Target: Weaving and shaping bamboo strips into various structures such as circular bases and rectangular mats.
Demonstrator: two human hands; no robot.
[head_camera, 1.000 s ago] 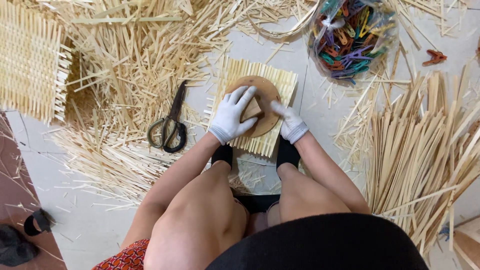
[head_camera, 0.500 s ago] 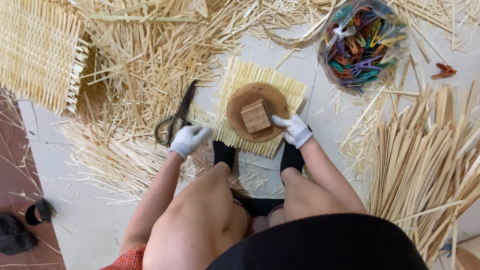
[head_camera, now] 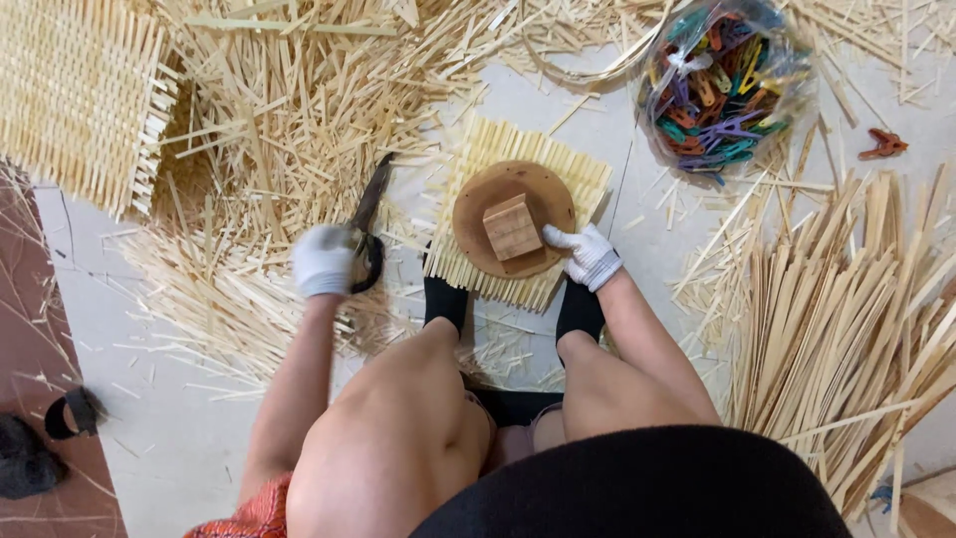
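A small woven mat of bamboo strips (head_camera: 588,179) lies on the floor in front of me, its near edge pinned under my two black-socked feet. A round brown wooden disc (head_camera: 488,189) lies on the mat, with a small wooden block (head_camera: 513,227) on top. My right hand (head_camera: 588,255), in a white glove, holds the disc's right rim. My gloved left hand (head_camera: 323,261) is out to the left, blurred, closed over the handles of black scissors (head_camera: 372,199) that lie on loose strips.
A heap of cut bamboo strips (head_camera: 279,110) covers the floor at the upper left, beside a larger woven panel (head_camera: 75,95). Long strips (head_camera: 846,309) are piled at the right. A clear bag of coloured clips (head_camera: 722,85) sits at the upper right. Dark sandals (head_camera: 40,448) lie at the lower left.
My left hand left the disc and swung left and down to the scissors' handles. My right hand stayed at the disc's rim.
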